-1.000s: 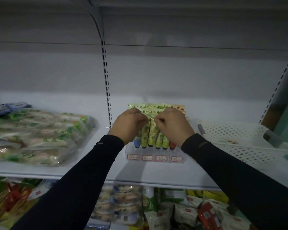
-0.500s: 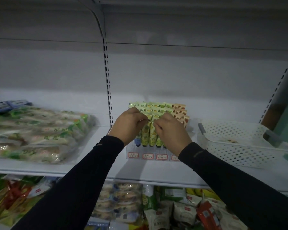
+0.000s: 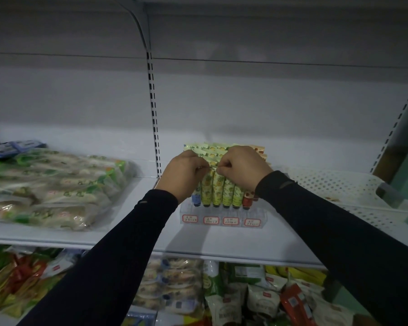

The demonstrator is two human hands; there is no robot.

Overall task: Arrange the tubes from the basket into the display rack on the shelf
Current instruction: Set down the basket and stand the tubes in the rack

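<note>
two hands [image 3: 185, 175] [image 3: 244, 169] pinching tubes [image 3: 218, 190], one basket [image 3: 353, 196]

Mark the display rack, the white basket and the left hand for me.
display rack [image 3: 223, 220]: head view, clear front wall with price labels.
white basket [image 3: 339, 184]: head view, perforated side wall.
left hand [image 3: 183, 175]: head view, back of the hand.

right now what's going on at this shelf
A person in dark sleeves is stocking small tubes into a clear display rack on the white shelf. Both hands are at the front row: the left hand and the right hand pinch the flat top ends of the tubes, apparently straightening them. The rack looks nearly full. The white perforated basket sits just right of the rack and looks almost empty.
</note>
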